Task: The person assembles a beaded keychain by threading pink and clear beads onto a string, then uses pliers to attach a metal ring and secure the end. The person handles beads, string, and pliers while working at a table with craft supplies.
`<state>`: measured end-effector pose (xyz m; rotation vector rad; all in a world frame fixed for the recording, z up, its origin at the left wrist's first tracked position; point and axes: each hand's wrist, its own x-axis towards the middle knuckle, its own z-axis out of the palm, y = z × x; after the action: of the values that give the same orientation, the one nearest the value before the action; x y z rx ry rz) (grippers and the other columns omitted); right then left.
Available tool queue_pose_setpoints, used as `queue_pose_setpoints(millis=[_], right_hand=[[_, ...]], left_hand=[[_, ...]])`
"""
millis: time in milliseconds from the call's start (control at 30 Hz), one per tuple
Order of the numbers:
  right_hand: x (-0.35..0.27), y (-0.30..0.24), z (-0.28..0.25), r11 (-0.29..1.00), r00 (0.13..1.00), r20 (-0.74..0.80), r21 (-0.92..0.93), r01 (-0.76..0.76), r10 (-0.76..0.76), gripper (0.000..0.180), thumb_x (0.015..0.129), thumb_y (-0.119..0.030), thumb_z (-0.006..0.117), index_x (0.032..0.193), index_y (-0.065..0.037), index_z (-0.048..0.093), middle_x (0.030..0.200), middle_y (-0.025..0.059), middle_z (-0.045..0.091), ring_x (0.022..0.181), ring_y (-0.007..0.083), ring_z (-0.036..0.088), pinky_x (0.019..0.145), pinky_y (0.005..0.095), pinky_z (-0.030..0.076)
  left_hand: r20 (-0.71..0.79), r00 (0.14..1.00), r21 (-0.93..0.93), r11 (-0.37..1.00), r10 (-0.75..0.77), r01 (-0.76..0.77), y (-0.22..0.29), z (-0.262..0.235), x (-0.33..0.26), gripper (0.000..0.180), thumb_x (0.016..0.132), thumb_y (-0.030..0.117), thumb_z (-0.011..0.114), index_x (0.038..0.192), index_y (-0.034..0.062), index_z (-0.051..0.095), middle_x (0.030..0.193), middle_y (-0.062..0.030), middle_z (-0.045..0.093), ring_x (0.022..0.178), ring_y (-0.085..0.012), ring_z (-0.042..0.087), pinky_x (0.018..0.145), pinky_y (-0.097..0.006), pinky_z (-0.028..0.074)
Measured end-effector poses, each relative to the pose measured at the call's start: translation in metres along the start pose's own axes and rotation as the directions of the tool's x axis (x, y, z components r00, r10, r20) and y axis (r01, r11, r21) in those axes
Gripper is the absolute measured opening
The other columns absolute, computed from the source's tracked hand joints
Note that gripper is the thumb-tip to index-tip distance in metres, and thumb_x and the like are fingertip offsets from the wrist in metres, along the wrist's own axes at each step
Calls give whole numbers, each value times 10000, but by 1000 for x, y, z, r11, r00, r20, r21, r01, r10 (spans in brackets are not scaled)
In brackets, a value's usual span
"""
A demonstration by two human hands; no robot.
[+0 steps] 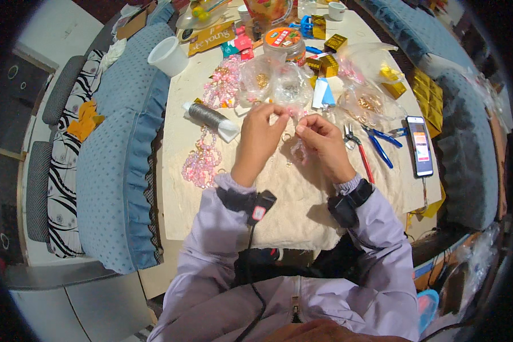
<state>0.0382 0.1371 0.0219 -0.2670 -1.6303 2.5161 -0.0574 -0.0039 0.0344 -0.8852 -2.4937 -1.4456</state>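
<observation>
Both hands (259,139) pinch nearly closed on a pink beaded strand (298,151); blue-handled pliers (381,153) lie beyond the right one (328,145).

Spool (210,117) left of hands (257,139), pliers (381,151) right

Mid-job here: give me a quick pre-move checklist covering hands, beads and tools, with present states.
1. Left hand and right hand together at the pink beads: ok.
2. Firm grip on the small parts: cannot tell; details too small.
3. Red-handled tool apart from the right hand: ok, lying to its right.
4. Blue-handled pliers put down: ok, unheld.
5. Grey spool standing upright: not ok, it lies on its side.
</observation>
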Motion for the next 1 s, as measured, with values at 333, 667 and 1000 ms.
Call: queue_pose_setpoints(millis=[333, 667, 1000], right_hand=[[3, -6, 4, 980, 992, -123, 191, 59, -36, 106, 930, -105, 654, 989, -26, 614, 742, 4, 594, 508, 63, 508, 427, 233, 408], [6, 2, -2, 979, 985, -124, 146, 141, -124, 90, 934, -112, 638, 959, -34, 599, 726, -7, 574, 477, 61, 498, 396, 230, 397], [10, 8, -5, 968, 991, -85, 222, 120, -103, 94, 939, -114, 645, 965, -30, 615, 733, -7, 588, 472, 54, 502, 387, 226, 392]], left_hand=[[88, 956, 435, 853, 280, -289, -36, 45, 86, 105, 766, 136, 684, 797, 54, 740, 893, -143, 690, 811, -358, 647, 745, -461, 518], [64, 962, 570, 781, 266, -254, -44, 73, 93, 113, 758, 89, 610, 717, 44, 705, 811, -192, 675, 807, -379, 652, 726, -486, 507], [88, 935, 542, 771, 344, -334, -42, 70, 88, 130, 789, 85, 587, 704, 13, 654, 793, -195, 648, 795, -388, 640, 696, -490, 490]])
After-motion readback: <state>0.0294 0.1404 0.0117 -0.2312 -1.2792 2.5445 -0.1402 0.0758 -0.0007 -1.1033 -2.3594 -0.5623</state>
